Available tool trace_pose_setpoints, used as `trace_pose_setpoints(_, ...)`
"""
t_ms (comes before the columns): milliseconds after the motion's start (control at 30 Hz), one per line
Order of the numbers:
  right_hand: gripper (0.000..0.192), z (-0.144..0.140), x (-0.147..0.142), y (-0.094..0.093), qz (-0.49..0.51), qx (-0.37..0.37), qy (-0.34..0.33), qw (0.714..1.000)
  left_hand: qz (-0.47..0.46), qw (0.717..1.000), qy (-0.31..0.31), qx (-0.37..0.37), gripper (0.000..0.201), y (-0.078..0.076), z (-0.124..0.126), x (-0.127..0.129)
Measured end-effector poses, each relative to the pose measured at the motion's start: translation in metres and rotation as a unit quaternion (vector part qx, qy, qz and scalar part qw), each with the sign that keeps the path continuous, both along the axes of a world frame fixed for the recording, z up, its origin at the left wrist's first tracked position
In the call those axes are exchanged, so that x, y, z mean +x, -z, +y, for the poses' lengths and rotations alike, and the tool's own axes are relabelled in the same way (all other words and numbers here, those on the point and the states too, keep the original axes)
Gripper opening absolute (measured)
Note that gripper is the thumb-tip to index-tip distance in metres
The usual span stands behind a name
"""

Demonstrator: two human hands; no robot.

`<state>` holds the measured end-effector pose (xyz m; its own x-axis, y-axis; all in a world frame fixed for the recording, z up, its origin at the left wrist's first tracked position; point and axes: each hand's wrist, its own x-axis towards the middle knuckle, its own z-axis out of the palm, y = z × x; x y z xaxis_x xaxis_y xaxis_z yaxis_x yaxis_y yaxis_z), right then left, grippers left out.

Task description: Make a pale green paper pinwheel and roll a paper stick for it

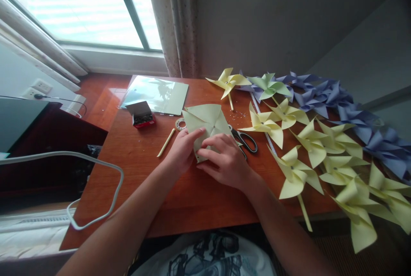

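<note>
Wooden table: many finished pinwheels lie along its right side. At centre, a pale yellow sheet, cut and partly folded, is pressed down by left hand and right hand; stick unattached.

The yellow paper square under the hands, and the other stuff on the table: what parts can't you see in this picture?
Head view:
- Pale yellow folded paper square: near edge covered by left hand and right hand.
- Black-handled scissors: blades hidden behind paper and right hand.
- Small red box: contents too small and dark to make out.
- Purple paper pinwheels: row cut off by the right edge.
</note>
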<state>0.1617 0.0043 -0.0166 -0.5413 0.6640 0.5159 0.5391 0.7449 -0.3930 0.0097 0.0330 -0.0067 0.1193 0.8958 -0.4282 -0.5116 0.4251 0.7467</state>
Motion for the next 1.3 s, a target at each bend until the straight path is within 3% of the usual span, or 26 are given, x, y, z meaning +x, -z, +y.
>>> trace_pose_setpoints(167, 0.011, 0.0, -0.002, -0.001, 0.064, -0.017, 0.029, 0.997, -0.009, 1.0, 0.004, 0.015, 0.018, 0.001, -0.001, 0.001)
trace_pose_setpoints(467, 0.007, 0.0, -0.001, -0.004, 0.19, -0.048, 0.203, 0.959, -0.009, 0.999, 0.003, 0.043, 0.022, 0.002, -0.002, 0.003)
trace_pose_setpoints(733, 0.01, 0.002, 0.001, -0.006, 0.197, -0.072, 0.203, 0.957, -0.013, 0.999, 0.019, 0.048, 0.027, 0.002, -0.003, 0.003)
trace_pose_setpoints(1000, 0.011, 0.005, 0.007, -0.007, 0.214, -0.097, 0.228, 0.945, 0.042, 0.988, 0.084, 0.123, 0.039, 0.0, -0.006, 0.004)
trace_pose_setpoints(1100, 0.011, 0.006, 0.008, -0.007, 0.214, -0.103, 0.233, 0.943, 0.061, 0.986, 0.08, 0.135, 0.048, 0.001, -0.006, 0.006)
trace_pose_setpoints(1300, 0.011, 0.005, 0.01, -0.008, 0.224, -0.114, 0.233, 0.939, 0.063, 0.987, 0.067, 0.132, 0.04, 0.004, -0.007, 0.006)
